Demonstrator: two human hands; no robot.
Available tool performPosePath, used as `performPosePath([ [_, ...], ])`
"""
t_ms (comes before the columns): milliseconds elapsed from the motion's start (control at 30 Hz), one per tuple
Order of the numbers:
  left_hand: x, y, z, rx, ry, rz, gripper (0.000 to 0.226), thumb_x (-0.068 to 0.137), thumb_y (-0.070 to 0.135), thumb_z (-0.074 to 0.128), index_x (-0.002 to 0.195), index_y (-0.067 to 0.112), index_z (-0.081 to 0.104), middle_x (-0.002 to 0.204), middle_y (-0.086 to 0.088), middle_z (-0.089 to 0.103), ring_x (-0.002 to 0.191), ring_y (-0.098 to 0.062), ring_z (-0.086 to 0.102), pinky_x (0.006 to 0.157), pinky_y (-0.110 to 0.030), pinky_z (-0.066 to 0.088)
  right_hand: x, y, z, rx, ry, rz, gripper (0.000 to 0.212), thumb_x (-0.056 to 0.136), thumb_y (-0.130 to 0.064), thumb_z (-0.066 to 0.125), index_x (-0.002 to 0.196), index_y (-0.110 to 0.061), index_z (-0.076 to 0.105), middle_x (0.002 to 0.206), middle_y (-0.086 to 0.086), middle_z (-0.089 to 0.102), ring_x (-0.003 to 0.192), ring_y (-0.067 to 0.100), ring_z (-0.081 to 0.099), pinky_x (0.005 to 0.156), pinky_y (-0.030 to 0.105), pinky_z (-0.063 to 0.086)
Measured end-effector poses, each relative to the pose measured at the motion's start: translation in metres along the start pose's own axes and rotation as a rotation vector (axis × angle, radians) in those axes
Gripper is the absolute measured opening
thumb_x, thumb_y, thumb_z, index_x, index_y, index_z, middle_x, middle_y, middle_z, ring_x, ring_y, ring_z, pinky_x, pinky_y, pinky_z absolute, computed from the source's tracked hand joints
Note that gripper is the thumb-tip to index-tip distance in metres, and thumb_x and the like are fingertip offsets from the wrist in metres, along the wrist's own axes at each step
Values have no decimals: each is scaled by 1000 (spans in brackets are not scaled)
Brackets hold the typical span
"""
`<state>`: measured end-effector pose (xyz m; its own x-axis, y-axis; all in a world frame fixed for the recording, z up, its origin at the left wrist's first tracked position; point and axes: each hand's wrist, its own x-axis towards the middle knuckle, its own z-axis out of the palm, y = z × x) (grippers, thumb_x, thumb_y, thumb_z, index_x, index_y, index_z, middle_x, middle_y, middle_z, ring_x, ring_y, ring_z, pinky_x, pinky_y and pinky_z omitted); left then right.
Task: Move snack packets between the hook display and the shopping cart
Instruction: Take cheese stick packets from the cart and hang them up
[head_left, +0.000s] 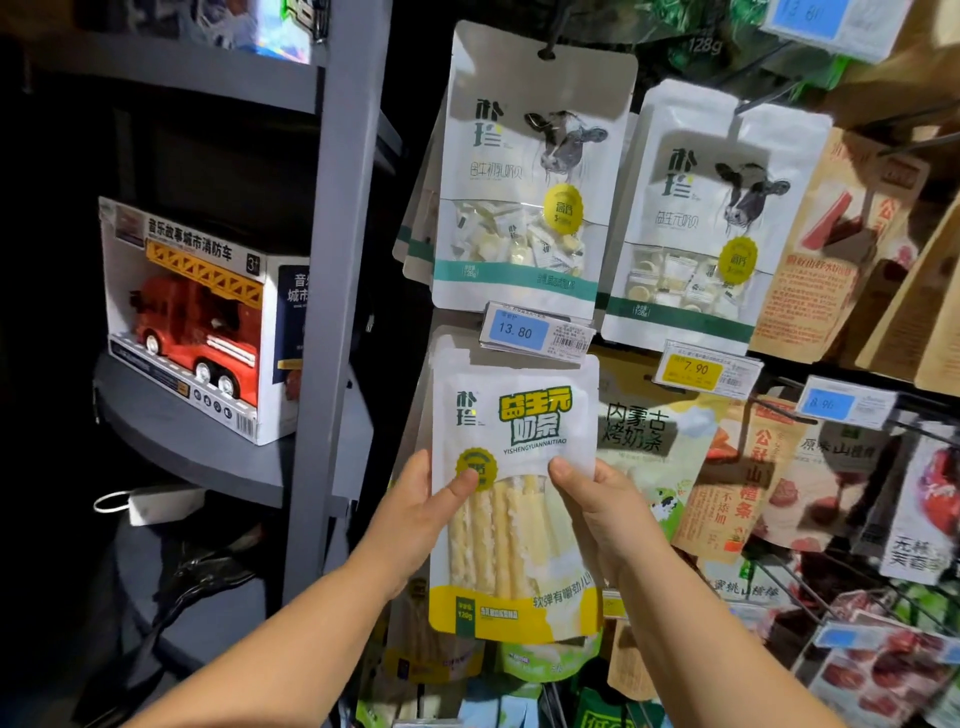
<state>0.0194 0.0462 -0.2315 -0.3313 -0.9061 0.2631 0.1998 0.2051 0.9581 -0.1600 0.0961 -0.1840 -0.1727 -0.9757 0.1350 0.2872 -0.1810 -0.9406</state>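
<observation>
A white and yellow snack packet (514, 519) with pale milk sticks showing through its window is held upright in front of the hook display. My left hand (421, 512) grips its left edge, thumb on the front over a yellow badge. My right hand (602, 512) grips its right edge, thumb on the front. The packet's top reaches just under a blue price tag (519, 330) reading 13.80. Whether its top is on a hook is hidden by the tag. No shopping cart is in view.
Above hang two white cow-print packets (524, 171) (711, 218). Brown and red snack packets (831, 249) fill hooks to the right, with wire hooks (795, 587) sticking out. A grey shelf post (337, 291) stands left, beside a boxed red fire truck toy (192, 322).
</observation>
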Motion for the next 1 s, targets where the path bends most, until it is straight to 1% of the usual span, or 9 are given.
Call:
performPosePath([
  [67, 1, -2, 0, -26, -11, -10, 67, 63, 56, 74, 118, 22, 57, 112, 3, 70, 104, -17, 67, 94, -45, 51, 2, 2, 2, 8, 5, 8, 24, 86, -1, 56, 108, -2, 64, 99, 9, 75, 93, 16, 72, 70, 20, 56],
  [167, 3, -4, -1, -21, -17, -5, 69, 61, 47, 80, 119, 18, 59, 111, -3, 71, 103, -23, 68, 93, -50, 51, 5, 4, 4, 4, 10, 30, 22, 89, 0, 55, 109, 0, 64, 103, 14, 74, 97, 24, 72, 71, 25, 58],
  [300, 8, -5, -3, -22, 24, -2, 74, 59, 46, 81, 121, 14, 58, 110, -4, 71, 101, -22, 68, 92, -50, 52, 9, 4, 9, 2, 38, 52, 15, 93, 2, 52, 103, 0, 64, 93, 12, 76, 84, 19, 74, 63, 24, 58],
  [533, 16, -6, -2, -15, 83, 19, 58, 64, 34, 77, 115, 15, 59, 102, 1, 73, 91, -14, 70, 72, -25, 55, 15, 3, 12, 10, 42, 53, 15, 95, 3, 50, 101, 0, 63, 85, 9, 76, 75, 16, 74, 57, 22, 56],
  [633, 18, -7, -2, -20, 103, 12, 52, 68, 31, 82, 112, 17, 59, 100, 1, 74, 88, -11, 71, 65, -18, 53, 21, 5, 11, -9, 55, 62, 13, 95, 2, 52, 103, 1, 62, 86, 12, 76, 77, 19, 74, 58, 24, 57],
  [767, 26, -11, -4, 6, 115, -11, 46, 75, 23, 80, 115, 16, 59, 102, -1, 73, 92, -14, 70, 72, -24, 54, 29, 10, 8, -123, 102, 63, 12, 94, -3, 56, 102, 2, 65, 80, 9, 76, 70, 16, 73, 56, 22, 55],
  [867, 32, -13, -6, 78, 163, -19, 38, 77, 22, 78, 110, 21, 59, 98, 4, 72, 88, -8, 68, 73, -23, 53, 35, 14, 8, -252, 152, 55, 25, 92, -19, 66, 105, 3, 66, 77, 7, 72, 65, 18, 67, 60, 24, 53],
  [933, 37, -14, -6, 89, 186, -24, 35, 78, 21, 77, 107, 21, 58, 97, 5, 71, 87, -8, 68, 71, -23, 53, 39, 15, 9, -277, 159, 63, 17, 94, -17, 63, 100, -2, 68, 74, 5, 73, 61, 16, 69, 53, 23, 51],
  [1000, 42, -15, -8, 95, 211, -34, 33, 79, 22, 76, 107, 21, 59, 98, 4, 71, 89, -10, 67, 76, -29, 55, 42, 17, 11, -283, 159, 67, 11, 96, -12, 59, 93, -5, 67, 67, 2, 73, 56, 12, 69, 46, 21, 49],
])
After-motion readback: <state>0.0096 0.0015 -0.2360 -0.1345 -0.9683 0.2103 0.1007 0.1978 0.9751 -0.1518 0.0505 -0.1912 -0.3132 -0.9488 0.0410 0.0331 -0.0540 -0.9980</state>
